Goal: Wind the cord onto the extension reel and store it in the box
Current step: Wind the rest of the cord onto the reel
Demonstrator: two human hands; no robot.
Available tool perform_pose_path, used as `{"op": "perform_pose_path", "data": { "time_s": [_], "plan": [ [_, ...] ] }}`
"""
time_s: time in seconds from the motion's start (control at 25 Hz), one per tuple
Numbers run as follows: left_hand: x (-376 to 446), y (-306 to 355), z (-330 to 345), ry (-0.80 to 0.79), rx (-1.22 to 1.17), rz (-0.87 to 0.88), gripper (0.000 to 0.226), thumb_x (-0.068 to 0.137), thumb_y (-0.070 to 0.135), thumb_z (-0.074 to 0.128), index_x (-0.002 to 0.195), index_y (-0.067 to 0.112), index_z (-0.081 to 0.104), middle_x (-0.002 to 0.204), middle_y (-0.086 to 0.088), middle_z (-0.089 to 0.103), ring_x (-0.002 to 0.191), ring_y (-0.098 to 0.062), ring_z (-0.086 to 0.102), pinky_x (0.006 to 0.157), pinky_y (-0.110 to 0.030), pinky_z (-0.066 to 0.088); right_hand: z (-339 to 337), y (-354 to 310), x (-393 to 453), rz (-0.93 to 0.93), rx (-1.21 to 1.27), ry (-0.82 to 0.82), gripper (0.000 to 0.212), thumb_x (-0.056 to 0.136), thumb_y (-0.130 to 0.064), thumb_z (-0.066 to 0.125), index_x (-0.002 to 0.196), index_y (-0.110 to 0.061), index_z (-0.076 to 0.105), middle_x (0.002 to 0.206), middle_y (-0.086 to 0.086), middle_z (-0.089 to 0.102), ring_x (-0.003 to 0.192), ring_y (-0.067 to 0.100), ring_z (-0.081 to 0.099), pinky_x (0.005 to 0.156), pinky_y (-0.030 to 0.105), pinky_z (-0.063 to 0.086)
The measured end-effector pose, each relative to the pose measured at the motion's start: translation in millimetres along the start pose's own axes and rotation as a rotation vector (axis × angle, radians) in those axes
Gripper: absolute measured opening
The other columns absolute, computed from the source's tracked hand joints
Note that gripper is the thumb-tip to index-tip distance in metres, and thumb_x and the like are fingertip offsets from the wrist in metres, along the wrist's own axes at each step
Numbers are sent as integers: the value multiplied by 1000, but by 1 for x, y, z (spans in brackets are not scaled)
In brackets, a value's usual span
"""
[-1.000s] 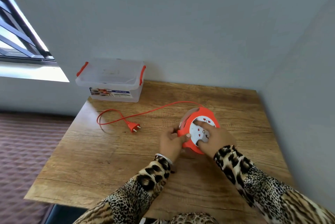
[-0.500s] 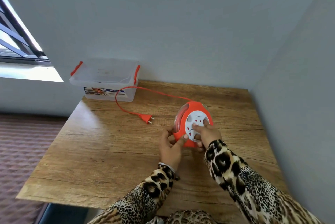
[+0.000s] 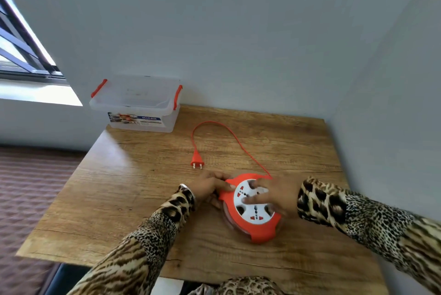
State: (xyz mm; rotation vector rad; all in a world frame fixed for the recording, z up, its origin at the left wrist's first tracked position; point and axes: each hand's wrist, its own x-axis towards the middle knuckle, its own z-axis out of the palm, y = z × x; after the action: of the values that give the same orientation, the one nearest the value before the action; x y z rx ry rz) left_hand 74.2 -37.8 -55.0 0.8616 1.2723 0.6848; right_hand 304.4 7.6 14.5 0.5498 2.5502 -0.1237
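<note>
Left hand [image 3: 210, 187] grips the rigid, light reel [image 3: 250, 208] by its rim; right hand [image 3: 274, 195] presses flat on the face; the limp cord [image 3: 224, 127] trails.

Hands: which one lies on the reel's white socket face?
The right hand, fingers spread over the white face of the reel. The left hand grips its orange rim.

You're looking at a rectangular wooden table [image 3: 133, 189] with a brown grain top filling the lower centre of the frame, pushed into a corner. A plain pale grey-blue wall [image 3: 238, 32] runs across the top; a second grey wall [image 3: 401, 115] closes the right side. At upper left, a dark-framed window [image 3: 21, 51] lets in bright daylight, and its white sill [image 3: 35, 93] glares. At lower left you see brownish-purple ribbed carpet floor [image 3: 31, 199].
</note>
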Motion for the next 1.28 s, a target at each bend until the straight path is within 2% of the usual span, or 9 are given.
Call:
{"op": "perform_pose_path", "data": {
  "time_s": [0.16, 0.24, 0.4, 0.64, 0.8, 0.92, 1.08, 1.2, 1.28],
  "plan": [
    [2, 5, 0, -27, 74, -47, 34, 74, 17, 74, 109, 18, 72, 93, -9, 69, 75, -22, 64, 56, -30, 58, 1, -12, 7, -64, -138, -104, 57, 96, -31, 40, 138, -57, 11, 154, 14, 15, 92, 37, 61, 73, 39, 52],
    [2, 3, 1, -21, 54, -36, 35, 74, 18, 74, 109, 17, 71, 92, -10, 67, 77, -25, 61, 55, -29, 58, -10, -13, 11, -66, -193, -100, 56, 95, -34, 44, 138, -56, 15, 146, 13, 31, 85, 33, 60, 63, 34, 48],
    [2, 0, -1, -29, -10, -31, 35, 76, 19, 74, 111, 17, 70, 96, -9, 70, 84, -27, 64, 58, -30, 59, -13, -17, 15, -54, -250, 20, 59, 88, -34, 50, 136, -51, 20, 112, 12, 56, 69, 28, 54, 68, 40, 51],
    [-1, -9, 30, 180, -299, 13, 28, 80, 11, 70, 109, 13, 67, 80, 0, 73, 65, -13, 70, 52, -29, 57, 1, -4, 20, 346, 18, 225, 65, 75, -53, 46, 135, -52, 22, 103, 0, 66, 90, 24, 62, 68, 31, 45],
    [-6, -17, 65, 405, -560, 64, 29, 81, 4, 68, 109, 7, 61, 95, -8, 66, 78, -21, 65, 62, -39, 58, 4, -6, 33, 571, 231, 371, 66, 69, -60, 43, 132, -51, 27, 115, -3, 65, 101, 22, 62, 73, 31, 48],
    [-12, -19, 89, 536, -741, 114, 32, 83, 1, 66, 112, 9, 56, 101, -7, 64, 85, -22, 63, 61, -37, 58, 1, -15, 41, 696, 431, 434, 69, 65, -63, 46, 131, -49, 31, 118, -6, 64, 103, 22, 61, 79, 31, 50],
    [-20, -24, 98, 541, -753, 130, 33, 83, 5, 69, 111, 7, 51, 101, -9, 63, 84, -22, 65, 59, -35, 60, -6, -17, 44, 647, 434, 341, 63, 75, -50, 48, 135, -48, 30, 132, -5, 55, 116, 23, 53, 88, 33, 47],
    [-20, -22, 70, 420, -577, 37, 23, 84, 17, 70, 99, 9, 56, 71, -3, 66, 59, -12, 63, 60, -33, 57, -5, -12, 36, 524, 354, 261, 58, 80, -35, 49, 132, -51, 32, 127, -3, 58, 114, 25, 54, 86, 33, 47],
    [-17, -17, 52, 344, -434, -42, 23, 82, 23, 72, 97, 11, 60, 65, 0, 66, 50, -10, 61, 56, -31, 56, -2, -8, 31, 459, 299, 206, 58, 82, -28, 50, 133, -51, 32, 126, 0, 58, 113, 25, 53, 87, 35, 48]
  ]
}}
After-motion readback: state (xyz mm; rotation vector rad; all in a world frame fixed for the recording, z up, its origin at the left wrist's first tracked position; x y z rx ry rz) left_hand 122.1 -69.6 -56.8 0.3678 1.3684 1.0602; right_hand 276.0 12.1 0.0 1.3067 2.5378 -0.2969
